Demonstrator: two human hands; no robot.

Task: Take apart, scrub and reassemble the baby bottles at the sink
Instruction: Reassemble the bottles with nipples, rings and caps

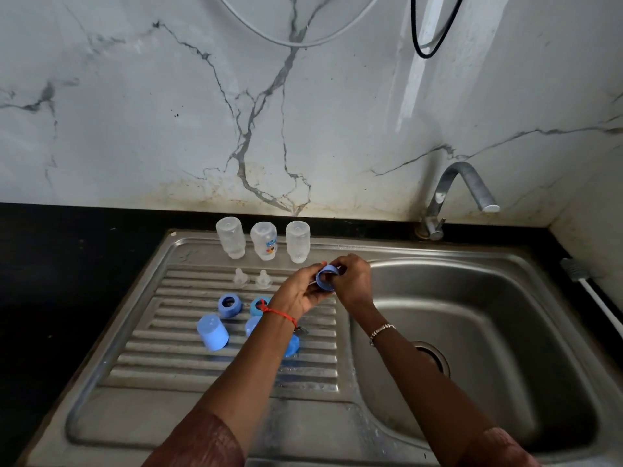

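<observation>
Right now the blue screw ring (326,277) is held off the steel, over the line where the ribbed drainboard (202,365) meets the basin (488,315), its open face tipped up toward the camera. The left hand (303,294) cups it from below with curled fingers, and the right hand (354,281) pinches its far rim from the basin side. Something pale shows at its lower edge, possibly a teat, though the view is too small to be sure. The rightmost bottle (297,241) stands just beyond the ring, upside down, long axis upright, mouth on the steel. It would probably need turning over before the ring can go on. Two loose teats (241,277) (263,278) lie to the left, nearer the left hand. Other rings (230,305) and a cap (212,332) sit closer to the person.
</observation>
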